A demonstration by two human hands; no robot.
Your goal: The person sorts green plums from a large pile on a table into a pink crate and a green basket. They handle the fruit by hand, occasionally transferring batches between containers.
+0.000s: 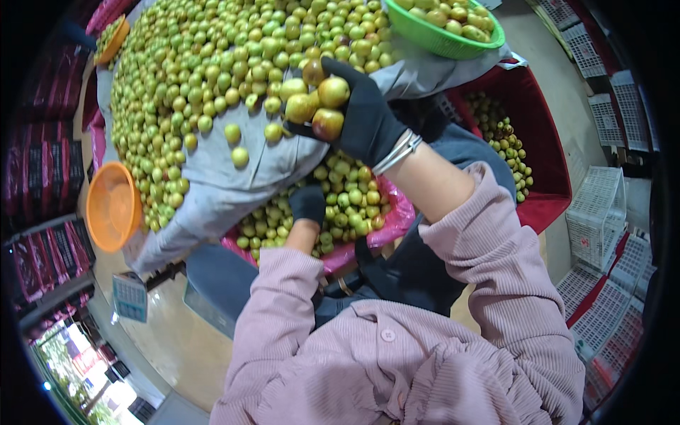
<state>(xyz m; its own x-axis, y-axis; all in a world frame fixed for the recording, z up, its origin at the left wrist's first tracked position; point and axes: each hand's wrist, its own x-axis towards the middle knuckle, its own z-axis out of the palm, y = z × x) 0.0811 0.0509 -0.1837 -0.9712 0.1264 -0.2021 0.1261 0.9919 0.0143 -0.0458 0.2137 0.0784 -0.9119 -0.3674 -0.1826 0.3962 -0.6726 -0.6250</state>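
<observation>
My right hand (366,114), in a black glove with silver bangles at the wrist, holds several yellow-red jujube fruits (300,108) above the edge of a cloth-covered table. My left hand (308,202), gloved too, reaches in among green jujubes (345,212) in a container lined with pink plastic (399,215) on my lap side of the table. Its fingers are hidden under the cloth edge, so I cannot tell what they touch. A wide heap of green and yellow jujubes (228,58) covers much of the grey cloth (228,170), with a few loose ones near my right hand.
A green basket (451,40) of larger fruits stands at the upper right. An orange bowl (113,207) is at the table's left edge, another (112,42) farther up. A red-lined container (547,159) with jujubes is at my right. White plastic crates (595,212) line the right side.
</observation>
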